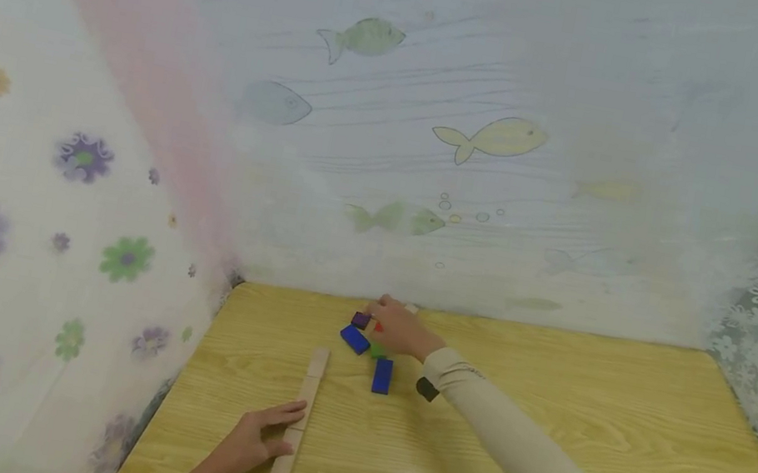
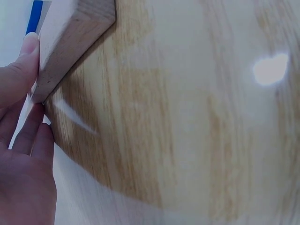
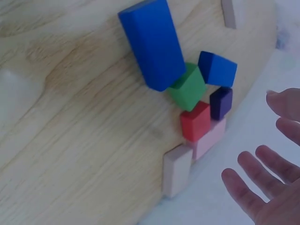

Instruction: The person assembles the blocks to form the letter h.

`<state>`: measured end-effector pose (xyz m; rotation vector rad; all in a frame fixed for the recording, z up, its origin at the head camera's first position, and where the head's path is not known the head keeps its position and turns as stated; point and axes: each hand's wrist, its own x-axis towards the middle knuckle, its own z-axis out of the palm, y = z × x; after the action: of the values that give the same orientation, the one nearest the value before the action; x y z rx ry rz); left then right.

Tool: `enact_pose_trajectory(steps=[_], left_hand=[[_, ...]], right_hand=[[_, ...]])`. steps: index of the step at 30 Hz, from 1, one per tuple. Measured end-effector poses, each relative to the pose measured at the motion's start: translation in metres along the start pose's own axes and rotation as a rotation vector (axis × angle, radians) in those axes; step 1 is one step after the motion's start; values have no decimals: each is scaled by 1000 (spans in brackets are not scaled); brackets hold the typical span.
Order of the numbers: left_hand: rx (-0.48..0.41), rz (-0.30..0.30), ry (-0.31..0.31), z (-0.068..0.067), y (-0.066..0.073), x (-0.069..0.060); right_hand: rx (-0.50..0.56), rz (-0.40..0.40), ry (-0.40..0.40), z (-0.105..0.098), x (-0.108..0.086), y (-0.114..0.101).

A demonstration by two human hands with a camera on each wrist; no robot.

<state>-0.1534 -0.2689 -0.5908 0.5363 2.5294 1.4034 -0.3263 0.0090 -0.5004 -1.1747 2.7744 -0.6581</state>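
Note:
My left hand [image 1: 251, 442] touches the left side of a straight row of plain wooden blocks [image 1: 301, 426] laid end to end. In the left wrist view, the thumb [image 2: 23, 65] and fingertips lie against a wooden block [image 2: 75, 47]. My right hand [image 1: 400, 330] reaches over a cluster of coloured blocks; in its wrist view the fingers are spread and hold nothing. That cluster has a larger blue block [image 3: 152, 44], a smaller-looking blue block [image 3: 218, 69], a green block [image 3: 188, 87], a purple block [image 3: 221, 103], a red block [image 3: 195, 122] and a pink block [image 3: 208, 140].
A plain wooden block [image 3: 177, 171] stands beside the pink one, near the table's far edge. The wood-grain table [image 1: 579, 441] meets a fish-painted wall [image 1: 390, 171] behind and a flowered wall [image 1: 82, 235] at left. A small dark object [image 1: 427, 389] shows under the right sleeve.

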Motion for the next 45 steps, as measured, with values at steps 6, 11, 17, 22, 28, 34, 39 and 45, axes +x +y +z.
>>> enact_pose_trajectory(steps=[6, 11, 17, 22, 28, 34, 39, 45], left_hand=[[-15, 12, 3, 0, 2, -1], [4, 16, 9, 2, 4, 1], [-14, 11, 6, 2, 6, 0], [-8, -12, -3, 4, 7, -4], [23, -38, 9, 2, 6, -11], [21, -23, 10, 1, 2, -11], [23, -1, 8, 1, 3, -7], [20, 28, 12, -1, 4, -3]], right_hand=[[31, 68, 10, 5, -2, 16], [27, 100, 50, 6, -5, 31], [41, 138, 110, 9, -12, 46], [27, 212, 114, 18, -13, 54], [-62, 197, 103, 29, -10, 57], [-91, 226, 56, 39, -10, 63], [-82, 259, 53, 43, -11, 69], [-80, 239, 104, 38, -13, 64]])
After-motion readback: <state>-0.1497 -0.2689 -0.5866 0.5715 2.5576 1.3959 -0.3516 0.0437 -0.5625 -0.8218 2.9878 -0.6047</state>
